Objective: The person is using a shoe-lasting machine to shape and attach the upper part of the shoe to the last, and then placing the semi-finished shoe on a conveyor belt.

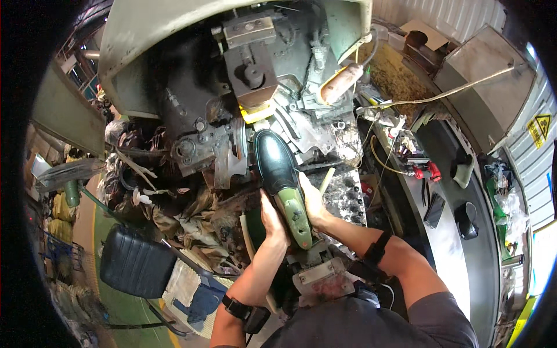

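Between my two hands is a glossy black shoe (274,158) on a green shoe last (295,216). Its rounded toe points away from me, toward the machine's middle, and the green heel end lies nearest my body. My left hand (272,218) presses along the left side where black meets green. On the opposite side, my right hand (313,202) grips the shoe, its fingertips partly hidden along the edge. Just beyond the toe are a yellow block (257,112) and curved metal plates on the machine (250,69).
A lit work lamp (341,84) hangs at the machine's right. Right of me is a dark conveyor (481,255) with a phone (434,210) beside it and a red air tool (427,171). A black-backed chair (137,262) stands at the left, near heaped cloth scraps (197,223).
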Tool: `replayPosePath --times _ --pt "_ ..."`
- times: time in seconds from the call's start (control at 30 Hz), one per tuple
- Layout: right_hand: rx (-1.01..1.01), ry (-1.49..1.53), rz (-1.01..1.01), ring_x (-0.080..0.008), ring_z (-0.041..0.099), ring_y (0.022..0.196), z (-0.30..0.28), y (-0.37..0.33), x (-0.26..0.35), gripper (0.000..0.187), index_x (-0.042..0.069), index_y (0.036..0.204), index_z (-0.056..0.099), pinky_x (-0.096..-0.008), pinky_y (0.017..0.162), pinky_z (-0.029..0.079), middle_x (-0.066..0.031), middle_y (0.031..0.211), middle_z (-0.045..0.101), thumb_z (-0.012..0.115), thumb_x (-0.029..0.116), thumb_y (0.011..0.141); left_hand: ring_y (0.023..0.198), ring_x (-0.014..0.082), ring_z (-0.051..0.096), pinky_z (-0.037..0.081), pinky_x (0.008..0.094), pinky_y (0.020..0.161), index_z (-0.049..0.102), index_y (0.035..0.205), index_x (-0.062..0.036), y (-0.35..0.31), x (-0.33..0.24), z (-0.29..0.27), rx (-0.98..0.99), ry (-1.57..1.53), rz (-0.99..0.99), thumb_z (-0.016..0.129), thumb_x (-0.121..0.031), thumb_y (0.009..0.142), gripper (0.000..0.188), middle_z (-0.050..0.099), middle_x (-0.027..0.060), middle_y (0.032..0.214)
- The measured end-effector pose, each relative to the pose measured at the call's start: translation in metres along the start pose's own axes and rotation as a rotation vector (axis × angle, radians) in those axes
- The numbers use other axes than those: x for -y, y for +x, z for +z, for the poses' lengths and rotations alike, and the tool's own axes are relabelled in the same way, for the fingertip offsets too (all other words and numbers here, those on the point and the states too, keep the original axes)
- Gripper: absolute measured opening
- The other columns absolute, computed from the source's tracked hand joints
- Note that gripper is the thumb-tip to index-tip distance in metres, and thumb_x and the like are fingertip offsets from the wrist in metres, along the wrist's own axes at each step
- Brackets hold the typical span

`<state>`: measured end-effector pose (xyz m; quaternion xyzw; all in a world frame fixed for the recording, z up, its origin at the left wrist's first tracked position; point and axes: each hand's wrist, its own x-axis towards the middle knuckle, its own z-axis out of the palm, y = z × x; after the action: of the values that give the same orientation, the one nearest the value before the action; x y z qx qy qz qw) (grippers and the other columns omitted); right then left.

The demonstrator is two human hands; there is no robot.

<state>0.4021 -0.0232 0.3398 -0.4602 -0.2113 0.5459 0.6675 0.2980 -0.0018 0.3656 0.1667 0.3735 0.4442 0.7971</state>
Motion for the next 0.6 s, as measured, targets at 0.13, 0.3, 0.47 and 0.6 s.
replayPosePath --times 0.13,0.3,0.47,0.6 --pt "-0.048 -0.441 -0.167 -0.0295 0.040 0.140 -0.020 0.020 -0.028 0.070 -0.002 0.149 0.037 -0.0350 0.117 0.028 -0.0199 0.149 0.046 0.031 0.054 0.106 0.115 0.0276 0.060 0.048 0.0424 0.102 0.056 0.134 -0.0100 0.000 0.001 -0.013 0.047 0.147 0.021 0.035 -0.064 0.100 0.067 0.062 0.0102 0.129" --pt "0.084 -0.747 -0.060 -0.0436 0.057 0.121 -0.051 -0.016 0.004 0.083 0.009 0.158 0.017 -0.0437 0.104 0.044 -0.0283 0.129 0.061 0.047 0.058 0.098 0.125 0.0237 0.050 0.036 0.0377 0.111 0.028 0.154 -0.0062 -0.037 -0.003 -0.020 0.198 0.465 0.511 0.051 -0.033 0.101 0.064 0.046 0.0110 0.145" --pt "0.243 -1.593 -0.400 -0.0376 0.071 0.072 -0.108 -0.070 0.031 0.040 0.007 0.122 0.058 -0.0480 0.064 0.059 -0.0222 0.077 0.069 0.059 0.036 0.095 0.103 0.0234 0.057 0.047 0.0364 0.094 0.024 0.156 -0.0085 -0.059 0.026 0.010 0.009 0.861 0.731 0.077 0.006 0.070 0.101 0.058 0.0140 0.121" --pt "0.355 -1.583 -0.351 -0.0366 0.071 0.068 -0.126 -0.080 0.031 0.032 0.012 0.116 0.063 -0.0488 0.060 0.057 -0.0197 0.078 0.070 0.057 0.036 0.095 0.107 0.0233 0.054 0.045 0.0361 0.098 0.025 0.156 -0.0080 -0.051 0.021 -0.001 0.084 0.813 0.740 0.072 0.008 0.069 0.101 0.052 0.0130 0.128"
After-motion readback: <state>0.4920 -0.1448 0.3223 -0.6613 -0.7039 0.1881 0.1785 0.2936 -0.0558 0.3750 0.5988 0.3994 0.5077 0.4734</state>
